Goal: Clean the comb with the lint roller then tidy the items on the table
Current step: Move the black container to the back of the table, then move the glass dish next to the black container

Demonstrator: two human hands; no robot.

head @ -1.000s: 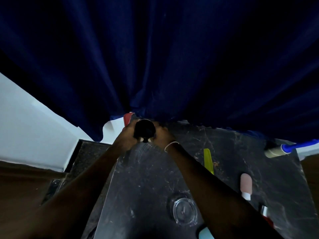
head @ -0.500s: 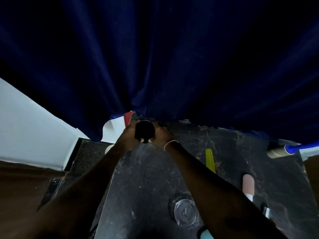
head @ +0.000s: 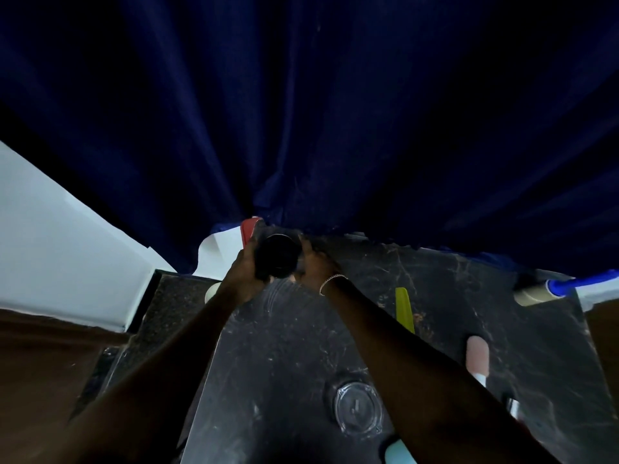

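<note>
The left hand (head: 241, 279) and right hand (head: 315, 266) are curling round a dark round jar (head: 277, 256) at the table's 12 o'clock. Tidying is seemingly happening (cleaning unverifiable), with the yellow-green plastic comb (head: 403, 309) lying at 1 o'clock and the blue-handled lint roller (head: 536, 293) at 2 o'clock.

The comb (head: 403, 308), a narrow yellow-green strip, lies flat on the dark surface (head: 452, 296), its near end hidden behind a forearm. The lint roller (head: 532, 294), a pale roll with a blue handle, lies on its side at the far right corner, well apart from it. A black round container (head: 277, 256) sits gripped between the left hand (head: 239, 279) and right hand (head: 315, 266) at the far edge.
</note>
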